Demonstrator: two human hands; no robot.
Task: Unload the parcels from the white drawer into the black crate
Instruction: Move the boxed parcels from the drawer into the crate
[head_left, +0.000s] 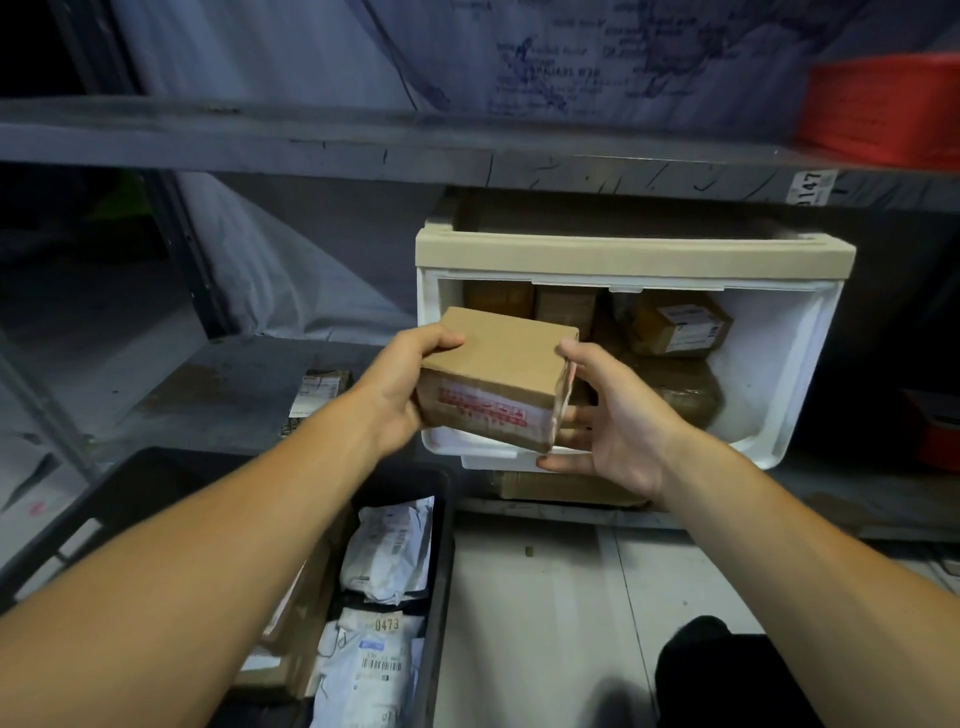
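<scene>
Both hands share the grip on a cardboard parcel (498, 376): the left hand (400, 379) clasps its left end, thumb over the top face and fingers hidden beneath, while the right hand (602, 415) cups the right end, thumb near the upper corner and fingers spread under the box's lower edge. So held, the parcel hangs in the air just in front of the white drawer (779, 405), tilted, with its taped face toward the person. Its long axis runs from one hand to the other, roughly level and slightly down to the right. Beyond the grip, inside the drawer, more brown parcels (675, 327) remain, well apart from the one being carried. The black crate (439, 571) lies below the grip and to its left, under the left forearm, already holding white mailers (389, 551) and some boxes. The coming move looks like a swing down and leftward, so the left hand is the nearer one and would lead. The crate's right wall stands between, and the box probably must clear it before lowering.
</scene>
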